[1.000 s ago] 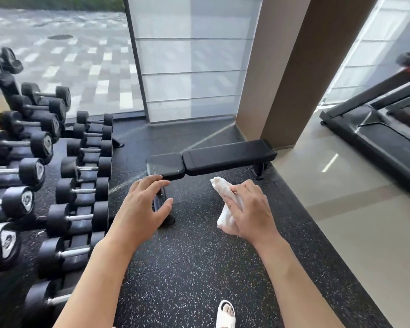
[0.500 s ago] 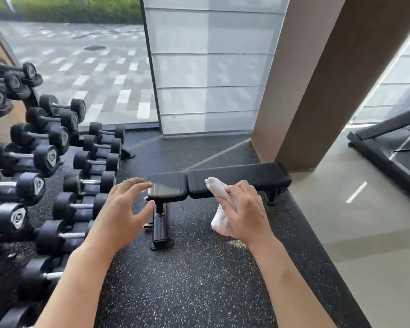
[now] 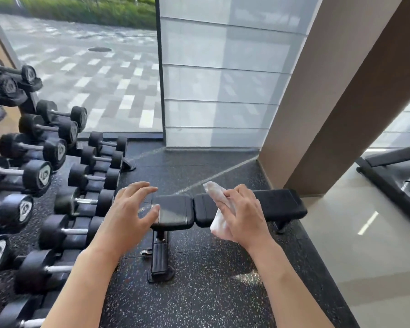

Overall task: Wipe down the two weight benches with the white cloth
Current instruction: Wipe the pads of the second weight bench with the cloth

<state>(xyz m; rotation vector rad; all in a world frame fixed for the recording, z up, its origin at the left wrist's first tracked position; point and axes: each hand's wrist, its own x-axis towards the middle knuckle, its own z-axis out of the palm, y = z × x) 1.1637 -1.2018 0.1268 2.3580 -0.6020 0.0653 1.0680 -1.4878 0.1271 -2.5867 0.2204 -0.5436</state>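
A black padded weight bench [image 3: 175, 213] stands across the speckled rubber floor ahead of me, its short seat pad on the left and its long pad [image 3: 279, 204] reaching right toward the pillar. My right hand [image 3: 243, 213] grips the crumpled white cloth [image 3: 217, 200] in front of the long pad's left end. My left hand [image 3: 130, 209] hovers with spread fingers by the seat pad's left edge and holds nothing. Only one bench is in view.
A rack of black dumbbells [image 3: 38, 176] fills the left side. A brown pillar [image 3: 336, 110] rises just right of the bench, with a treadmill [image 3: 393, 174] on the pale tiled floor beyond. A glass wall [image 3: 213, 86] runs behind the bench.
I have come closer to the bench, which now sits lower and larger in view. Both hands have stayed raised in front of me and now overlap the bench pads.
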